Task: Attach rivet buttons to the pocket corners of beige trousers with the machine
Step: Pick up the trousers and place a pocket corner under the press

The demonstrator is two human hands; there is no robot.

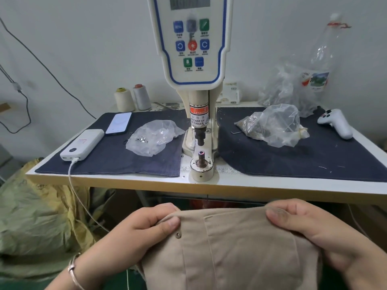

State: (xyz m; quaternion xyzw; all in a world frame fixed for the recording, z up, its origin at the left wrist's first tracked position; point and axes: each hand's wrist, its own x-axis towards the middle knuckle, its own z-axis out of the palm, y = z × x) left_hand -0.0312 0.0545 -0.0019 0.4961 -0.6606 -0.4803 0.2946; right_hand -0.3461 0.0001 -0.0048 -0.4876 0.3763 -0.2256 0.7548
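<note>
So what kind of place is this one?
Most likely a small garment workshop: a rivet press machine on a worktable, thread cones by the wall, and both hands gripping beige trousers.

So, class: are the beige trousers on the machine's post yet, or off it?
Off: both hands hold the trousers below the table; the post is bare.

A power bank [82,146] lies just beside a phone [118,123].
</note>
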